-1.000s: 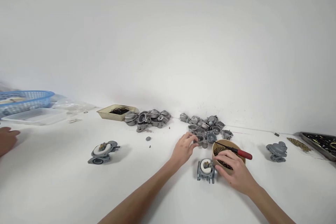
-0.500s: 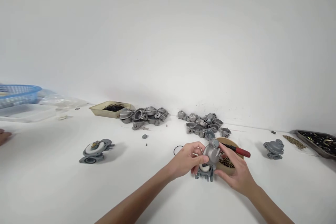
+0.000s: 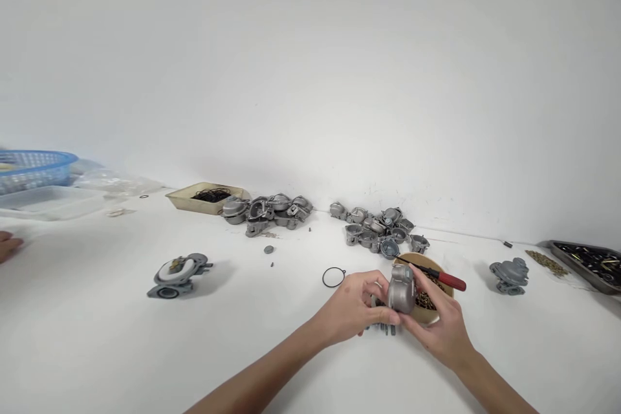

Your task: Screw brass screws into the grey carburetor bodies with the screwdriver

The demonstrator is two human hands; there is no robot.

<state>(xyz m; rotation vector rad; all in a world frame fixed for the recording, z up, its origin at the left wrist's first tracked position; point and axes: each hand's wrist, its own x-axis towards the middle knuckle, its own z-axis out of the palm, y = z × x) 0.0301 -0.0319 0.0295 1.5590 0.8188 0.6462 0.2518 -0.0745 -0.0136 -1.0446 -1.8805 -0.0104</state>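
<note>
A grey metal carburetor float bowl is held between both hands, its rounded side facing me. My left hand grips its left edge, the thumb along the bottom. My right hand closes on its right side with thumb and fingers. Just behind and below the bowl is a carburetor body, mostly hidden by my left hand and the bowl. Close behind my right hand, a red-handled screwdriver lies across a round tub of small brass parts. A thin black rubber ring lies left of the hands.
Carburetor bodies stand at left and right. Float bowls form a left pile and a right pile by the wall. A tray holds black rings. Another person's hand shows at far left. A dark tray sits far right.
The float bowl has turned and shifted slightly right and down, covering more of the carburetor body. Both hands moved with it, and the black ring now shows whole.
</note>
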